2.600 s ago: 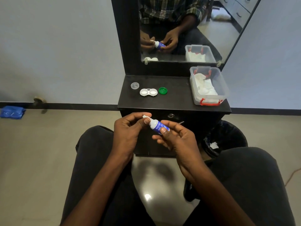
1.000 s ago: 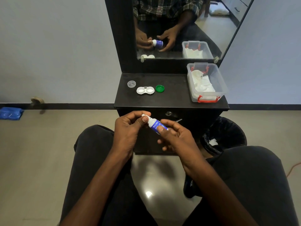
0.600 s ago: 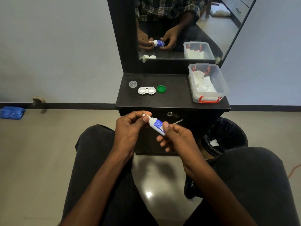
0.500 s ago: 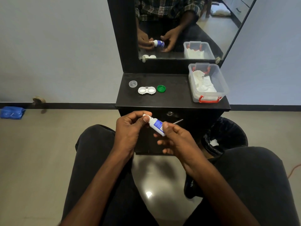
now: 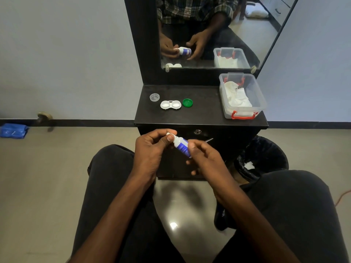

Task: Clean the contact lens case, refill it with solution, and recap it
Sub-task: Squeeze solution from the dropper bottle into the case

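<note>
The person sat with the solution bottle (image 5: pixel 182 146) tilted between both hands, above the lap. The left hand (image 5: pixel 152 149) had its thumb and fingers pinched on the white cap (image 5: pixel 169 134); the right hand (image 5: pixel 204 156) curled round the bottle's body. On the dark surface (image 5: pixel 205 109) the open lens case (image 5: pixel 170 104) lay between a clear cap (image 5: pixel 154 97) and a green cap (image 5: pixel 187 102). To my eye, holding the body steady and turning only the cap would avoid a squeeze and a spill.
</note>
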